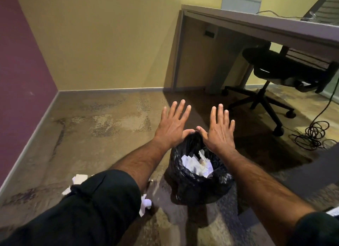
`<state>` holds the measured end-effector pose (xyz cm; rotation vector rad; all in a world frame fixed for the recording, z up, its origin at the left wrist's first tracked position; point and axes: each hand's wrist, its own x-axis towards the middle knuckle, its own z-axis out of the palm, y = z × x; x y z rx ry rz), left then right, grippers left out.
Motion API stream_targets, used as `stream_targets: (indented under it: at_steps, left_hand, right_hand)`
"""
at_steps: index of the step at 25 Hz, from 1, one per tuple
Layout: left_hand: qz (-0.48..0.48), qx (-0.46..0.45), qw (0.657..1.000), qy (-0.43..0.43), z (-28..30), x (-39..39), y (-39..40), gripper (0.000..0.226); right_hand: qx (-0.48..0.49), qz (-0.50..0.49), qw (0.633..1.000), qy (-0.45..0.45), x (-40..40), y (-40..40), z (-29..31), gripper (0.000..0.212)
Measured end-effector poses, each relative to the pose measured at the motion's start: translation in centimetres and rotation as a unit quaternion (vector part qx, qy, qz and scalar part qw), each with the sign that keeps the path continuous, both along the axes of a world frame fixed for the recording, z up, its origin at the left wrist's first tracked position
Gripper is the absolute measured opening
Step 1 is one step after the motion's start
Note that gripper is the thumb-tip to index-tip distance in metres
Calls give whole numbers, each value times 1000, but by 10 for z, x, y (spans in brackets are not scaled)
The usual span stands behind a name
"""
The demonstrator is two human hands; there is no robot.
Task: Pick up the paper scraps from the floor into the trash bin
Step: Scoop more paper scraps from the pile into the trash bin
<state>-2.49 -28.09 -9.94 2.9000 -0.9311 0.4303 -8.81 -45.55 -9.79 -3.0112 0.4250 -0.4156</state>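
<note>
Nearest of all, two forearms reach forward, the left one in a dark rolled-up sleeve [88, 205]. Just left of the trash bin [198, 189], half hidden beneath that sleeve, white paper scraps [145, 202] lie on the mottled brown floor [91, 135]; more white bits peek out above the sleeve, though the arm covers too much to say how many. The bin stands on the floor, lined with a black plastic bag [185, 183] whose crinkled edge spills over its rim. Inside it, a heap of white torn paper [197, 166] fills the opening.

Over the far rim of the bin, both hands hang palms down with nothing in them. The left hand [174, 125] has its fingers straight and spread apart, its thumb tucked toward the top of the bag. The right hand [219, 130] is likewise flat, fingers straight and slightly fanned, its thumb almost meeting the left thumb above the bag's far edge; whether the thumbs actually touch the plastic is hard to tell.

Beyond the bin and to its right, a black office chair [278, 69] on castors sits under a grey desk [256, 24]. Right of the chair, a coiled black cable [313, 135] lies on the floor. Behind the bin stands a yellow wall [100, 44], and far to its left a purple wall [22, 80].
</note>
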Motion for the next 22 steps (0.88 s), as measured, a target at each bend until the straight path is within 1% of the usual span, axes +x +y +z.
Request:
stream_targets:
  at_steps: [8,13,18,22]
  left_hand:
    - [89,-12,996,10,-8,11,78,87]
    - [137,8,990,18,-29,12,153,87]
    - [219,44,975,14,-66,15,247,88]
    - [241,55,969,21,-110,12,287,88]
  right_hand:
    - [-7,50,999,-1,24,73,-12,93]
    - [1,99,995,6,51,138,-38,92]
    - [14,152,988,16,65,202,-78,91]
    - [19,162,985,46,66,223,-123,91]
